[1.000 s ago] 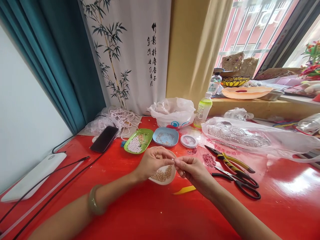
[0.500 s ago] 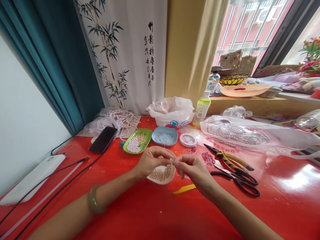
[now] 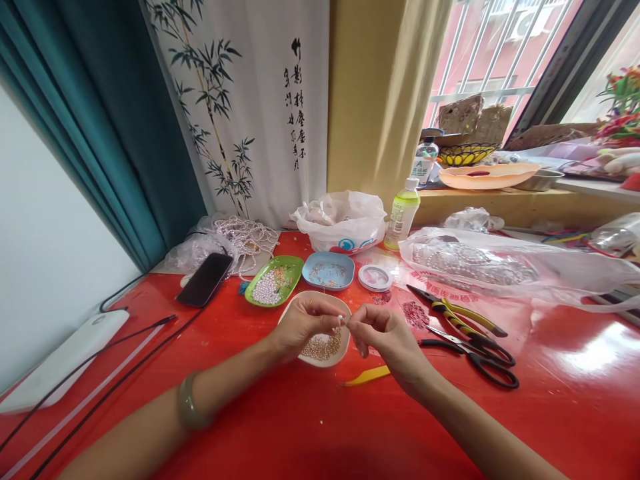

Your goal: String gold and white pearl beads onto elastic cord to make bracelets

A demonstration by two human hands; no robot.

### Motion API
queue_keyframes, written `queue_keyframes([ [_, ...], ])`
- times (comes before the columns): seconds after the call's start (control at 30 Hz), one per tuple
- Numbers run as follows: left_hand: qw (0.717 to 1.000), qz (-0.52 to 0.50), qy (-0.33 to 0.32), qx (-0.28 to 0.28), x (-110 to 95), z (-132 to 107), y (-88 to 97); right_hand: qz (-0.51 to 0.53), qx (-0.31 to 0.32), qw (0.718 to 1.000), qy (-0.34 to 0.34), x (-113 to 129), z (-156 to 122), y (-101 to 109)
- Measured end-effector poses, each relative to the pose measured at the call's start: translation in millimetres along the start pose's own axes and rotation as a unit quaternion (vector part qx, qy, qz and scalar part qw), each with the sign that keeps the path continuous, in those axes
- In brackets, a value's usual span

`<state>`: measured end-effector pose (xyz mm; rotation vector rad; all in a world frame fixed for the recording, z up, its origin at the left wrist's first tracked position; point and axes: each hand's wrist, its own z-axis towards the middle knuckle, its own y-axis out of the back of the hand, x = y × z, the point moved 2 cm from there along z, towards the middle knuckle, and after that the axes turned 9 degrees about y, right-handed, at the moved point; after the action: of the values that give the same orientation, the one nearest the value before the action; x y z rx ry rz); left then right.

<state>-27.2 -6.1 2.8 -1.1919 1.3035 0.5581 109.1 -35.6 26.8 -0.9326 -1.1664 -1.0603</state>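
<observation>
My left hand and my right hand meet fingertip to fingertip above a white dish of small gold beads on the red table. The left hand pinches a small white bead. Facing it, the right hand's fingers are pinched together on something too thin to make out. A green bangle sits on my left wrist.
Behind the dish stand a green dish of pearls, a blue dish and a small round spool. Pliers, black scissors and a yellow strip lie at right. A phone, cables and plastic bags lie around.
Both hands stayed pinched together over the white dish and shifted slightly; the view drifted a little to the right and up.
</observation>
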Motion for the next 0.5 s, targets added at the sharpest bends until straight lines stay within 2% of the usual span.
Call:
queue_keyframes([
  [0.23,0.999,-0.026,0.040,-0.008,4.7,-0.7,0.1,-0.046,-0.011,0.999,0.018,1.4,0.0,-0.4],
  [0.5,0.998,-0.031,0.050,-0.017,6.3,-0.3,0.4,-0.093,-0.001,0.995,0.046,-1.0,0.3,-1.1],
])
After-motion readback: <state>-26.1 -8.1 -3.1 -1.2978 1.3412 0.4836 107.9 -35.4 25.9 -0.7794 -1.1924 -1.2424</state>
